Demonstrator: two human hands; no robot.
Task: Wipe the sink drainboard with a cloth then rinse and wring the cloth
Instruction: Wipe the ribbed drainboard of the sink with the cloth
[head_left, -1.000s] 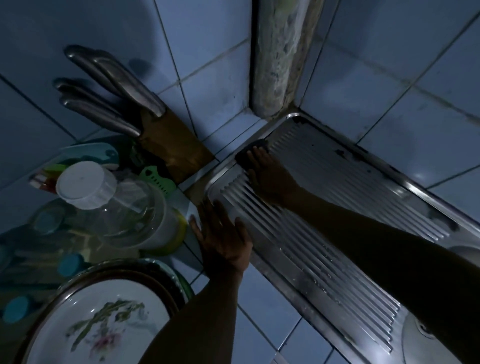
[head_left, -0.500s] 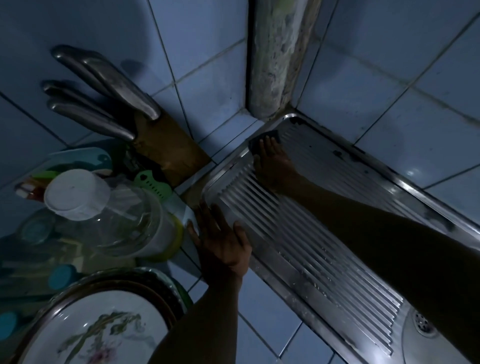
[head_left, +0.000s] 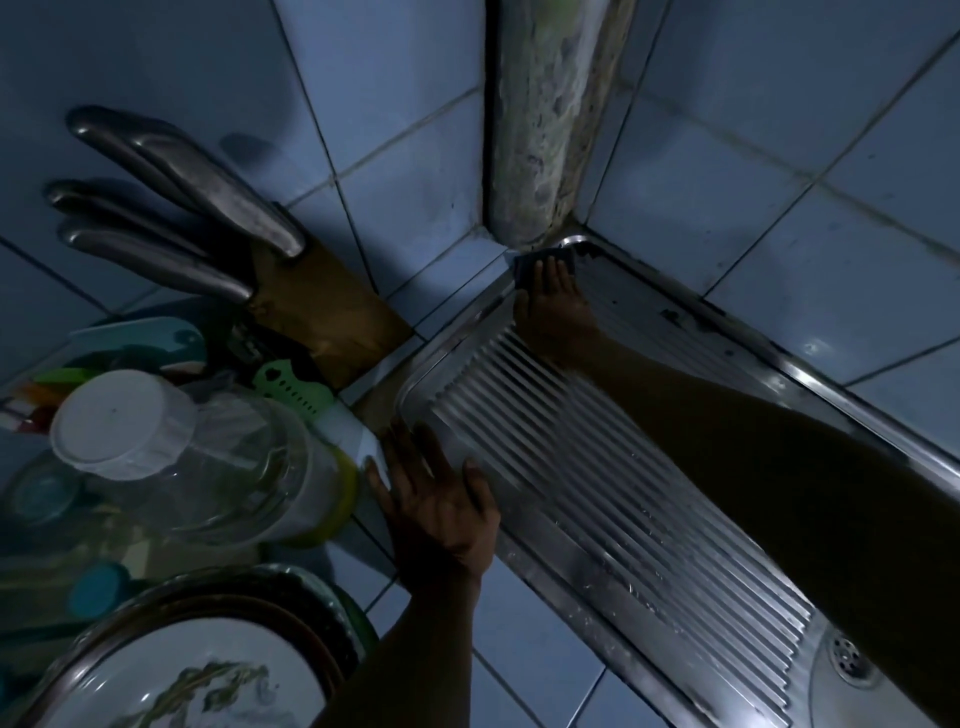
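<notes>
Right hand (head_left: 553, 306), flat on the cloth (head_left: 545, 258), just shoved it into the drainboard (head_left: 597, 493) corner; left hand (head_left: 441, 499) relaxed. Wiping's ongoing.

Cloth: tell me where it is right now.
In the head view the cloth sits in the drainboard's far corner, at the foot of the wall pipe, pressed flat under the right hand's fingers.

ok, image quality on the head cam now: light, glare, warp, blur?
Head view: dim, bluish light; the right forearm is nearly black; soft glare on the drainboard ridges and rim; wide-angle warp bows the tile lines; the plate at the bottom edge looks smeared; the dark cloth under the right hand barely separates from the shadow.
</notes>
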